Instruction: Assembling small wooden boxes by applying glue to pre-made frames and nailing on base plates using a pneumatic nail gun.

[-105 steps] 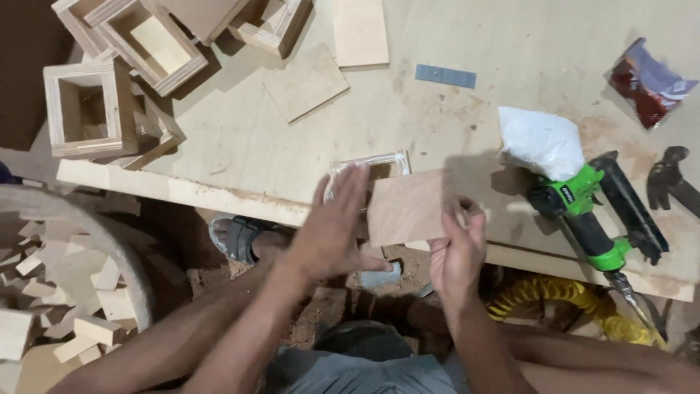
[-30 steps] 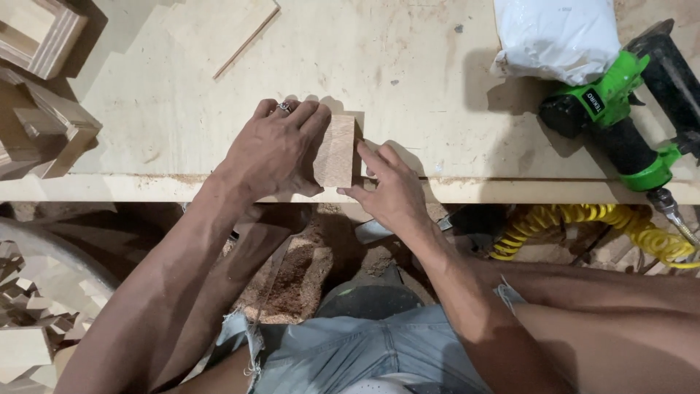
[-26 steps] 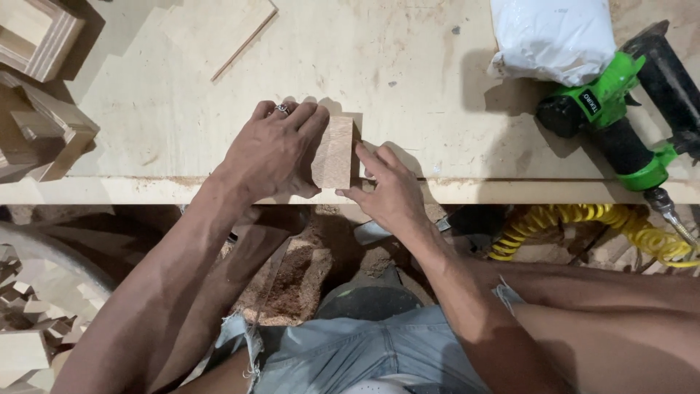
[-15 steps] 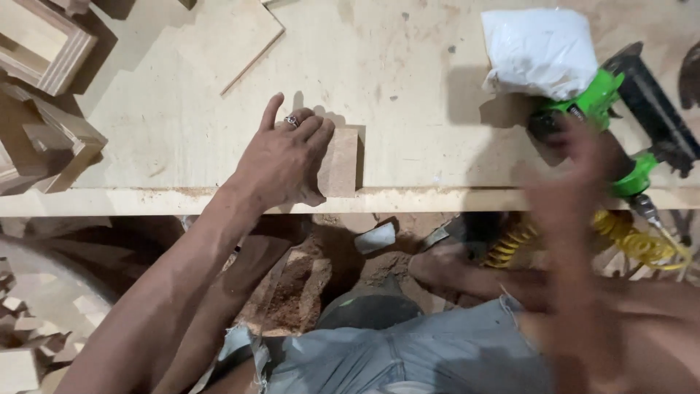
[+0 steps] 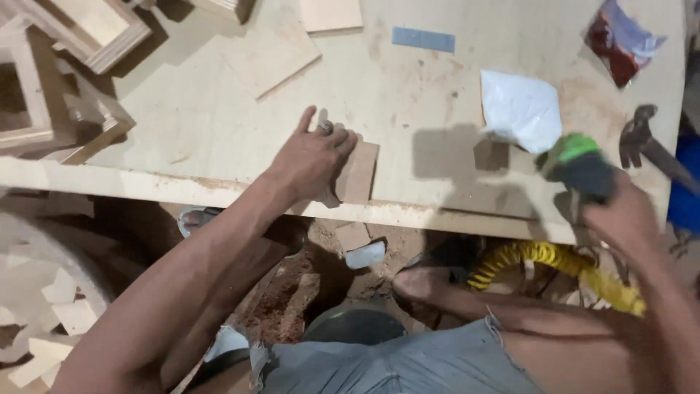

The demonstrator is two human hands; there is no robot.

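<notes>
Take the bench (image 5: 437,95) as your landmark: a wide pale plywood top whose near edge runs across in front of you, dipping slightly to your right. The work sits right at that near edge, a little left of the middle. There your left hand (image 5: 310,157) lies flat, fingers spread and pointing away from you, pressing down a small wood piece (image 5: 357,171) and covering its left part. What shows of the piece is a narrow brown block, its long axis running from the near edge toward the far side of the bench, its near end just short of the lip. Your right hand (image 5: 620,215) is well apart from it, out past the near right stretch of the bench edge, clenched on the nailer (image 5: 580,164), a green and black tool that is blurred here; its nose cannot be made out. So the piece lies to the left of the nailer, along the bench edge, and your left hand is by far the nearer one, already on it. On the bench beyond the nailer lies a white bag (image 5: 521,109), just beside it, and a grey nail strip (image 5: 423,39) lies further back near the far edge. Below the bench edge, under your right forearm, a yellow coiled hose (image 5: 554,263) hangs.
</notes>
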